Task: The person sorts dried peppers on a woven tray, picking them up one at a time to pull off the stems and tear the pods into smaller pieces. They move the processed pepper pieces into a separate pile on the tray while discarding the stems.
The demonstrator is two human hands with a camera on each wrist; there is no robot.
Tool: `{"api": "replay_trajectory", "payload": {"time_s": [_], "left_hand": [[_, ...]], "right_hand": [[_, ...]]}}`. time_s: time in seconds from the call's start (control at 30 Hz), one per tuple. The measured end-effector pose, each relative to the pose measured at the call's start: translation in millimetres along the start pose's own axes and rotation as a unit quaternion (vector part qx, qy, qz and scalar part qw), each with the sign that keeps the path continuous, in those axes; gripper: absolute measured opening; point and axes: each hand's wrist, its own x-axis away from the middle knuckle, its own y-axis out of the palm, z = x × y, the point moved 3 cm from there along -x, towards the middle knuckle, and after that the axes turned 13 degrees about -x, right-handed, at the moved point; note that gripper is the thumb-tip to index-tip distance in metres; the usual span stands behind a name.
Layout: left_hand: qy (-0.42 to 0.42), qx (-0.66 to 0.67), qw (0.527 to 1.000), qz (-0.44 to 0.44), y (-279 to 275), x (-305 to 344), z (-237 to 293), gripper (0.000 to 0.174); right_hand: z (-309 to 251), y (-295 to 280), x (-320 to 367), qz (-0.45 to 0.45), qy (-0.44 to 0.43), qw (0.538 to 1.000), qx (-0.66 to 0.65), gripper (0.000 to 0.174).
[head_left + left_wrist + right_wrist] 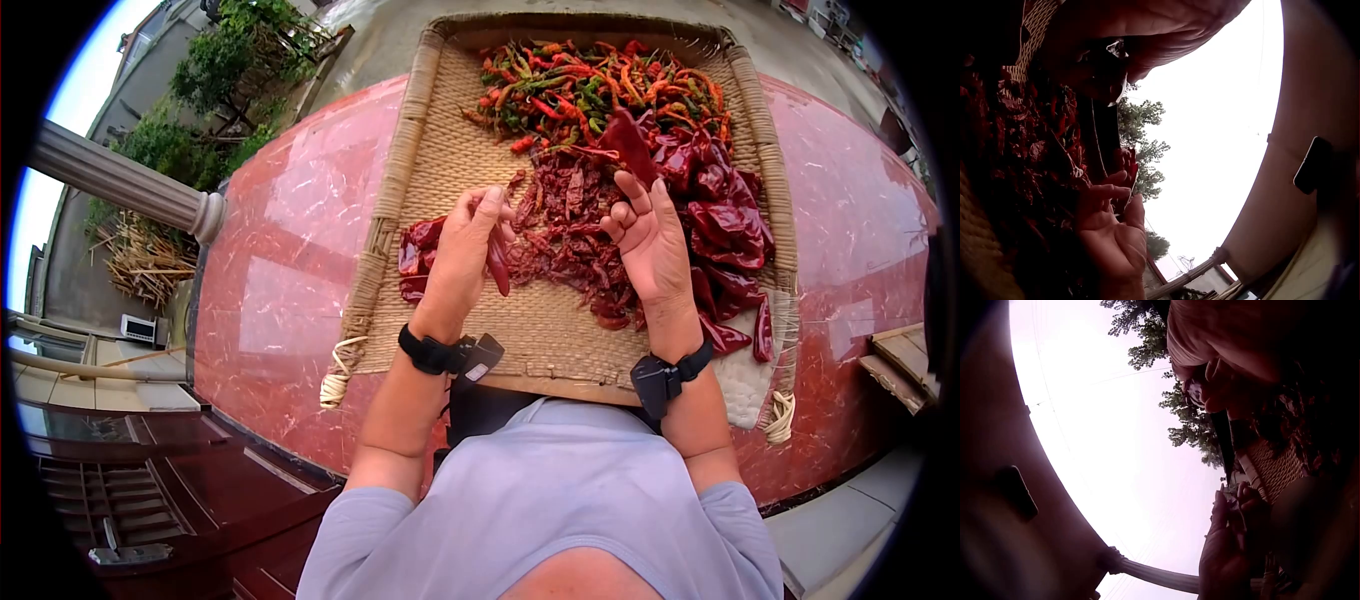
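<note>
In the head view my left hand point(463, 250) holds a long dark red chili pepper point(498, 262), which hangs down below the fingers. My right hand point(652, 240) is palm up with its fingers bent, and a broad, glossy red pepper point(628, 148) rises from the fingertips. The left wrist view shows a red piece point(1133, 167) at that hand's fingertips too. Beneath both hands, a heap of wrinkled dried chilies point(575, 215) lies on a woven tray point(440, 150). Larger glossy red peppers point(725, 225) are piled to the right.
Thin red, orange and green chilies point(600, 90) cover the tray's far end. More large red peppers point(418, 262) lie at its left side, partly behind the left forearm. The tray stands over red marble-like tiles point(285, 290). A column point(130, 180) rises at the left.
</note>
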Motion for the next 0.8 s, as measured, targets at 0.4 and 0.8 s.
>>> {"api": "replay_trajectory", "payload": {"time_s": [0.4,0.8], "left_hand": [[0.019,0.041,0.999,-0.027,35,15,-2,0.031],[0.083,-0.731,0.653,0.18,-66,15,7,0.036]], "right_hand": [[46,19,34,-0.155,0.333,0.849,0.381,0.031],[-1,15,10,-0.058,0.076,0.989,0.111,0.049]]}}
